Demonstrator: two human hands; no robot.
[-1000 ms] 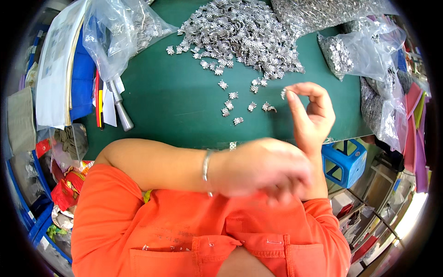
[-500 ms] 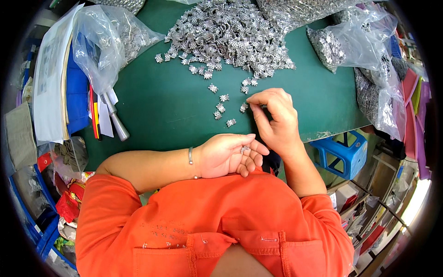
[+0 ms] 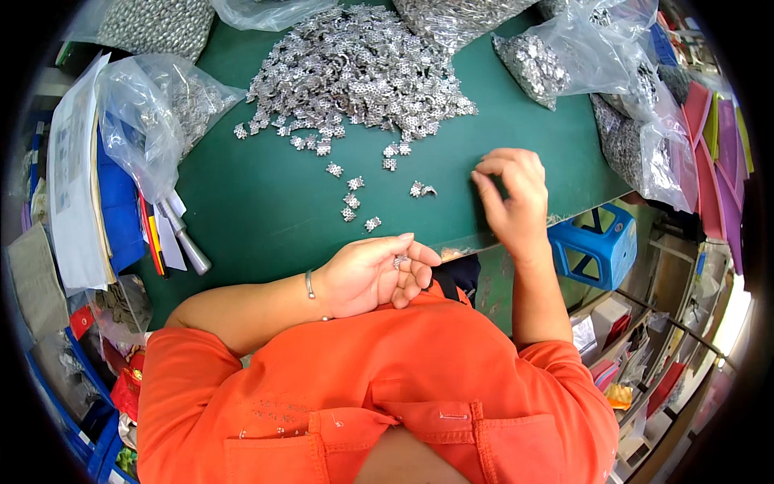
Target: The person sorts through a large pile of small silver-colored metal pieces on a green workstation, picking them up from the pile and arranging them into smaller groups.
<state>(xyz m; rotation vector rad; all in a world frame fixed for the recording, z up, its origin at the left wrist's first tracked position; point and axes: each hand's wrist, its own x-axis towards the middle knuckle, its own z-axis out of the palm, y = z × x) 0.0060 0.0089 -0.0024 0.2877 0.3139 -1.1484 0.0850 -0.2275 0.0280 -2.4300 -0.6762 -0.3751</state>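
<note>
My left hand (image 3: 367, 278) lies palm up in front of my body, fingers loosely curled around a small silver metal piece (image 3: 400, 261). Raised at the table's right side, my right hand (image 3: 516, 202) has its thumb and forefinger tips close together; whether anything small is between them is hidden. To its left lies a pair of metal pieces (image 3: 422, 189), one flat and one tilted. Several more loose pieces (image 3: 352, 200) are scattered farther left. Behind them a large pile of the same perforated silver pieces (image 3: 355, 73) covers the far part of the green table (image 3: 266, 194).
Clear plastic bags of metal parts (image 3: 540, 68) stand at the far side and right. On the left are a bag (image 3: 145, 121), papers (image 3: 76, 177), pens (image 3: 151, 238) and a metal-tipped tool (image 3: 187, 242). A blue stool (image 3: 597, 246) is beyond the table's right edge.
My right hand has moved right, away from the loose piece it was beside. A second piece now shows next to that one. The whole view has shifted; my left hand keeps its pose.
</note>
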